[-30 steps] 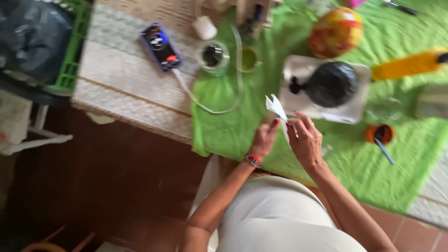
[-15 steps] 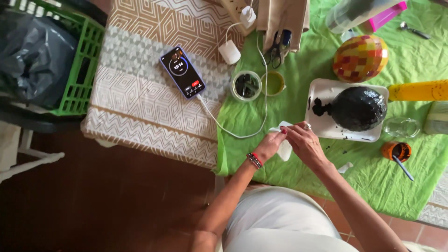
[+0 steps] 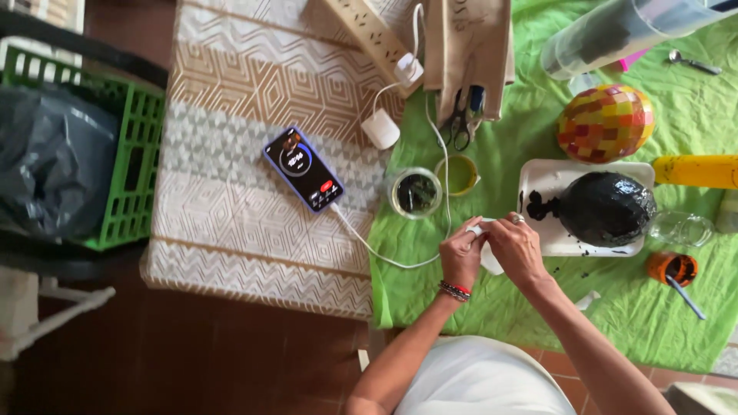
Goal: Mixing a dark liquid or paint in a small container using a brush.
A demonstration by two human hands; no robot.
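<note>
Both hands — left hand (image 3: 461,253), right hand (image 3: 516,247) — pinch one white paper scrap (image 3: 487,255) between their grips, just short of the black-coated ball (image 3: 607,207) on its tray (image 3: 543,184).

Small white paper piece (image 3: 486,244), pinched between both hands over green cloth.

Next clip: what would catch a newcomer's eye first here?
Both hands, left hand and right hand, meet over the green cloth, pinching a small white scrap. Right of them a glossy black egg sits on a white tray, with a mosaic egg behind. A lit phone lies left.
</note>
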